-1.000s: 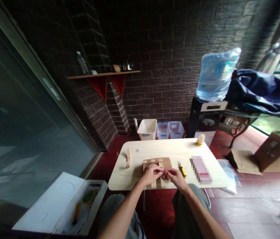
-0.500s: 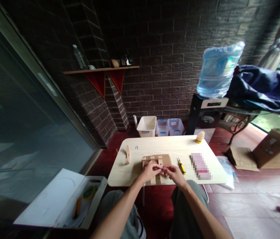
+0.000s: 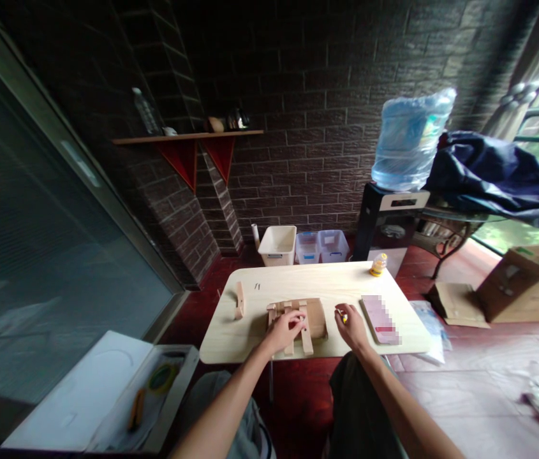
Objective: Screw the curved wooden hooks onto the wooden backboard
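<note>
My left hand (image 3: 284, 330) is over light wooden strips (image 3: 307, 344) lying across a piece of brown cardboard (image 3: 317, 317). Its thumb and fingertips come together near the rightmost strip, around something too small to make out. To the right of the cardboard, my right hand (image 3: 353, 328) has its fingers closed around a yellow and black screwdriver (image 3: 344, 317), which is mostly hidden by the hand. A curved wooden piece (image 3: 239, 299) lies at the table's left. Near it are small dark pieces that look like screws (image 3: 257, 286).
The pale table (image 3: 298, 278) carries a pink, partly blurred flat object (image 3: 378, 315) at right and a yellow-capped container (image 3: 379, 264) at the far right corner. An open white box (image 3: 164, 395) sits low at left. Plastic bins (image 3: 279, 242) stand behind the table.
My right hand has left the left hand's fingertips and moved right onto the screwdriver. My left hand stays over the wooden strips. The whole view has shifted slightly.
</note>
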Available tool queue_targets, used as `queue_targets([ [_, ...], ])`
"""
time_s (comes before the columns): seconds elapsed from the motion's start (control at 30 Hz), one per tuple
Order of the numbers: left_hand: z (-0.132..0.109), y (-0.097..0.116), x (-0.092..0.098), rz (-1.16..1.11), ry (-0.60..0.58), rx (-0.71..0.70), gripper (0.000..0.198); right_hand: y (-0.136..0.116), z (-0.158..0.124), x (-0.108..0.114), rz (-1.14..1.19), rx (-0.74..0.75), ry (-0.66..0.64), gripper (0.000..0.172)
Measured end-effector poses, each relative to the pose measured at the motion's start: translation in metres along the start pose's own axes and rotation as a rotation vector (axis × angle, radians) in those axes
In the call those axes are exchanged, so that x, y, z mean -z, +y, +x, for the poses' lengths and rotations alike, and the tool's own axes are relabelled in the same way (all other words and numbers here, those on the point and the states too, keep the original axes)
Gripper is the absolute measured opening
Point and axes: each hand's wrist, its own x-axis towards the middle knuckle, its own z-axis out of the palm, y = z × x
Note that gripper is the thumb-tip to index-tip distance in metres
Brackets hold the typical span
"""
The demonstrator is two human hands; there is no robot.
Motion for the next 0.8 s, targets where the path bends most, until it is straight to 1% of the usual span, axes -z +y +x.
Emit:
queue_targets([
  [0.1, 0.000, 0.003, 0.001, -0.016, -0.009, 0.004, 0.028, 0.014, 0.000, -0.004, -0.129, 0.078, -0.053, 0.032],
  [0.17, 0.000, 0.005, 0.001, -0.039, -0.016, 0.010, 0.025, 0.022, -0.002, -0.008, -0.189, 0.121, -0.090, 0.035],
  [0.23, 0.000, 0.008, 0.003, -0.056, -0.002, 0.020, 0.024, 0.029, -0.003, -0.013, -0.235, 0.127, -0.125, 0.040],
  [0.33, -0.002, 0.012, 0.005, -0.064, 0.034, 0.038, 0.021, 0.039, -0.004, -0.018, -0.284, 0.094, -0.175, 0.045],
  [0.47, -0.002, 0.018, 0.007, -0.084, 0.074, 0.036, 0.019, 0.047, -0.003, -0.022, -0.331, 0.066, -0.228, 0.044],
  [0.63, -0.003, 0.018, 0.008, -0.047, 0.091, 0.014, 0.021, 0.053, 0.002, -0.022, -0.439, 0.056, -0.198, 0.039],
  [0.7, -0.003, 0.017, 0.009, -0.013, 0.103, 0.005, 0.020, 0.055, 0.003, -0.023, -0.502, 0.021, -0.204, 0.037],
  [0.8, -0.003, 0.017, 0.009, 0.025, 0.127, 0.016, 0.018, 0.059, 0.001, -0.022, -0.563, -0.061, -0.270, 0.036],
])
